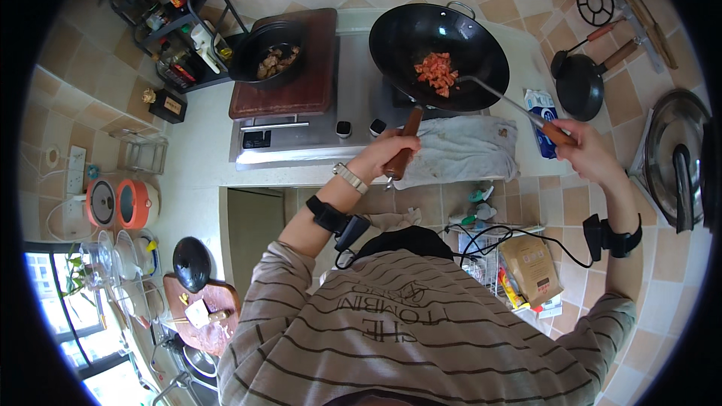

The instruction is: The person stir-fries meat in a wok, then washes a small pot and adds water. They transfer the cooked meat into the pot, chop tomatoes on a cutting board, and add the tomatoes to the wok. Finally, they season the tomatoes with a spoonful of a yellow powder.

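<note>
A black wok point(389, 39) sits on the right side of the gas stove point(361, 101), with chopped reddish pieces point(437, 72) that look like tomato in its bottom. My left hand point(389, 152) grips the wok's wooden handle point(405, 146). In my right hand point(584, 149) is the wooden handle of a metal cooking spatula point(507, 102); its end touches the food, and its blade is partly hidden there. Left of the wok, a black pot point(242, 62) holding browned cooked pieces point(276, 63) stands on a dark red wooden board point(282, 102).
A crumpled grey cloth point(462, 146) lies along the stove's front edge. Beside it is a blue-and-white packet point(542, 124). A bottle rack point(175, 28) stands at the back left. Pans point(581, 90) and a large lid point(665, 163) hang at the right. A knife point(206, 314) rests on a cutting board point(220, 293).
</note>
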Available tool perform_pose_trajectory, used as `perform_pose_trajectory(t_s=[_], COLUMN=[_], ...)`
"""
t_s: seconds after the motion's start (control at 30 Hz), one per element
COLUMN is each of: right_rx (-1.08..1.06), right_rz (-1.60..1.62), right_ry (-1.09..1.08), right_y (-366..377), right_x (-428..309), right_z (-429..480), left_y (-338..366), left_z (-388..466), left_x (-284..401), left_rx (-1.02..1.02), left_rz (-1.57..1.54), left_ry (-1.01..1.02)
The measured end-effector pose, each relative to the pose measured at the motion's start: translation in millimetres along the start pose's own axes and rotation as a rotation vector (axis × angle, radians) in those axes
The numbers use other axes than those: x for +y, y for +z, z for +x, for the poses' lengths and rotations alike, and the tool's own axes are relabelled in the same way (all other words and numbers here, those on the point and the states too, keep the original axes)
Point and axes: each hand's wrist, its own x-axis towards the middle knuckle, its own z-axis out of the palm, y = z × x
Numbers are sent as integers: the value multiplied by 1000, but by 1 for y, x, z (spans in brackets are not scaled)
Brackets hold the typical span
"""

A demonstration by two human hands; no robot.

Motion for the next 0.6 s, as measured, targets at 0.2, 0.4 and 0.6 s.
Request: perform_pose_trajectory(t_s=[0.2,0.4,0.6], right_rx=[36,5,145], right_rz=[-267,211,-82], right_ry=[-317,-101,-390], right_y=[30,53,79], right_x=[33,50,51], right_z=[55,116,129], left_y=[-14,-35,-50], left_z=[-10,-14,-16], left_x=[24,51,58], left_rx=[148,83,23], left_rz=[226,331,321], left_ry=[-42,-50,-120])
